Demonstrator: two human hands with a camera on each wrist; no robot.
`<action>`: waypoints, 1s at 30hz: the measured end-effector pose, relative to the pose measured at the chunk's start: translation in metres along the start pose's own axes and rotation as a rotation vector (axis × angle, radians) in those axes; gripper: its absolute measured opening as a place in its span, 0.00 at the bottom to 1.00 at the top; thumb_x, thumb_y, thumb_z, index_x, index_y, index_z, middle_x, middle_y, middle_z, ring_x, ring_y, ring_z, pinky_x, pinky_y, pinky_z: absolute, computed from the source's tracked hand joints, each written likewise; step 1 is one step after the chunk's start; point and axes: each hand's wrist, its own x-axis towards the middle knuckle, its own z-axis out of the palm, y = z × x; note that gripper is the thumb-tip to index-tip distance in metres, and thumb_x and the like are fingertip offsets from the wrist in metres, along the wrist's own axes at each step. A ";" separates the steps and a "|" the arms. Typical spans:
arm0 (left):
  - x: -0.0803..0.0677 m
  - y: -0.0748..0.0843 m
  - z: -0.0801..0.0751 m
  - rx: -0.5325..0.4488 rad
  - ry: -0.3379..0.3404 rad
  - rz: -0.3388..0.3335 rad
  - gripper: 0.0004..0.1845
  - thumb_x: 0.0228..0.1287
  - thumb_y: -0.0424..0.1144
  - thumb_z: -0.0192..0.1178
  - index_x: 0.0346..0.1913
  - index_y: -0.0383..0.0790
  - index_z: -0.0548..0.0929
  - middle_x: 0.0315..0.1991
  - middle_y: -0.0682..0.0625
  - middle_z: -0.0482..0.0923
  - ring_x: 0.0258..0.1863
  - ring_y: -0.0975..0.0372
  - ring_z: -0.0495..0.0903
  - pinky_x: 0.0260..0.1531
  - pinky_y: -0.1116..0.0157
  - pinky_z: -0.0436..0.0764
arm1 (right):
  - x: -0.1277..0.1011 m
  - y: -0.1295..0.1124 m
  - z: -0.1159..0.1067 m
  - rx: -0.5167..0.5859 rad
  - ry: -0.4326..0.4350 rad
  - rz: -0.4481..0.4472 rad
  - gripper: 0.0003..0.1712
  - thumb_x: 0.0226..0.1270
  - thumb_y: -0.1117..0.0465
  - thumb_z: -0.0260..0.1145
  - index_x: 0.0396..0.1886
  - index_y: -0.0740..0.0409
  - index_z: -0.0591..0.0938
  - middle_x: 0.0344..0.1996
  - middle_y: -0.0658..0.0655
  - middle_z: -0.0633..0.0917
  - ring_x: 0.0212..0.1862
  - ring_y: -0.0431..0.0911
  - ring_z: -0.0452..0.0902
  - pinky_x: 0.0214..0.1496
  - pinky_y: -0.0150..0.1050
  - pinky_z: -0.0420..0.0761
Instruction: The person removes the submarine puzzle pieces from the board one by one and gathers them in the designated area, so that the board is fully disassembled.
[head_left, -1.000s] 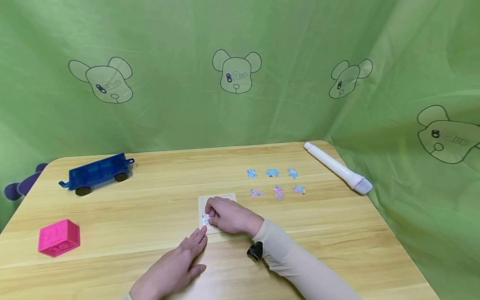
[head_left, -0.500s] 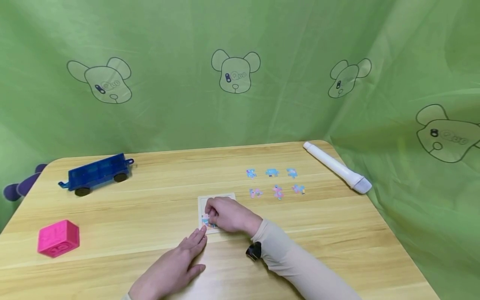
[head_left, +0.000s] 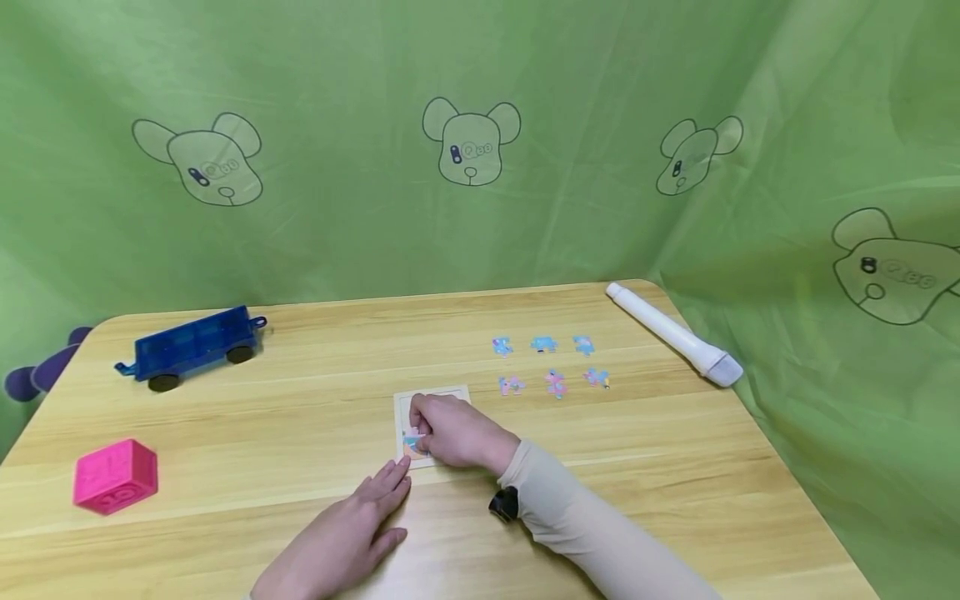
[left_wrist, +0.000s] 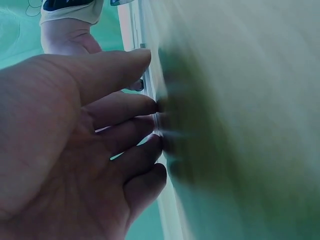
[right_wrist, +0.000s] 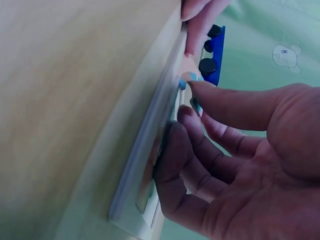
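Observation:
A small pale puzzle tray lies near the middle of the table, with blue and orange puzzle pieces in its front left corner. Over it, my right hand has its fingers bent down. The right wrist view shows a small puzzle piece, held tilted between thumb and fingers, while other fingertips touch the tray. My left hand lies palm down at the tray's front left corner, fingers extended and fingertips at its edge. My right hand hides much of the tray.
Several loose puzzle pieces lie in two rows right of the tray. A white toy microphone lies at the right edge. On the left are a blue toy wagon and a pink block. Green curtain surrounds the table.
Both hands stay nearly in place. Beside my right fingertips, the pieces that looked pale and shiny now show blue and orange. The loose rows have not changed.

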 end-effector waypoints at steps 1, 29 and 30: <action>0.000 0.000 0.000 -0.001 0.002 0.006 0.30 0.70 0.42 0.60 0.69 0.29 0.69 0.75 0.42 0.56 0.72 0.49 0.57 0.65 0.49 0.65 | 0.000 0.001 0.000 0.010 0.000 -0.002 0.09 0.65 0.68 0.67 0.34 0.53 0.74 0.24 0.46 0.74 0.29 0.39 0.70 0.31 0.31 0.73; -0.002 -0.003 0.000 0.042 0.029 0.037 0.30 0.70 0.43 0.60 0.69 0.31 0.69 0.74 0.43 0.57 0.70 0.50 0.61 0.61 0.50 0.71 | -0.050 0.050 -0.051 0.405 0.130 -0.023 0.05 0.68 0.72 0.62 0.39 0.61 0.79 0.30 0.54 0.81 0.34 0.46 0.79 0.38 0.38 0.82; -0.002 -0.003 0.000 0.042 0.026 0.033 0.30 0.70 0.43 0.60 0.69 0.32 0.69 0.74 0.43 0.57 0.70 0.51 0.61 0.62 0.50 0.71 | -0.054 0.054 -0.054 0.415 0.127 -0.010 0.05 0.67 0.73 0.62 0.39 0.62 0.79 0.30 0.55 0.81 0.34 0.47 0.79 0.38 0.39 0.82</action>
